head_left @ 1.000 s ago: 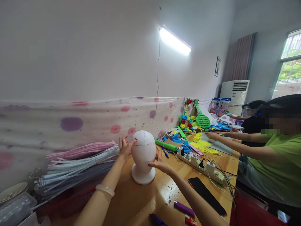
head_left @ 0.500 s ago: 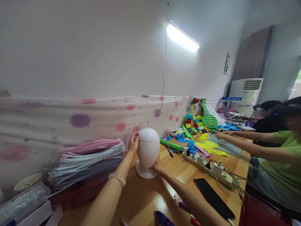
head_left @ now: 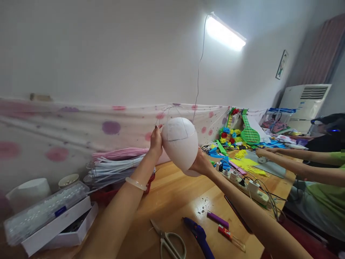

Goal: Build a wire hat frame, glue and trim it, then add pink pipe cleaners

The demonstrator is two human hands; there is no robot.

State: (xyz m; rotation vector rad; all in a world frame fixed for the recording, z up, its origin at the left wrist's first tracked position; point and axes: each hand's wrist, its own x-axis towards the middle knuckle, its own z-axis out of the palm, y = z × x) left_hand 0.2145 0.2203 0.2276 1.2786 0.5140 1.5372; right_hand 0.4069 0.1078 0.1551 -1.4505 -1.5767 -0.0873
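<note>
A white foam mannequin head [head_left: 180, 144] is held up off the table, its top tilted toward the left. Over its crown sits a thin wire frame [head_left: 177, 140] of curved strands; some arch above the foam at the back. My left hand [head_left: 156, 142] is at the head's left side, fingers closed at the wire frame's lower edge; the exact grip is partly hidden. My right hand [head_left: 201, 162] is wrapped around the neck from the right, with part of the base showing beneath. Nearer to me lie scissors [head_left: 165, 239] and a blue glue gun [head_left: 198, 233].
Purple [head_left: 217, 219] and red lighters [head_left: 225, 232] lie right of the glue gun. Bundled pipe cleaners [head_left: 118, 163] and a clear bead box [head_left: 51, 212] stand left. A power strip [head_left: 249, 189] with cables runs right, where a co-worker's hands [head_left: 262, 154] work near yellow paper.
The mannequin head has been raised from the table and tilted, with both hands staying on it. My view has shifted, bringing the scissors and the whole lighters into sight.
</note>
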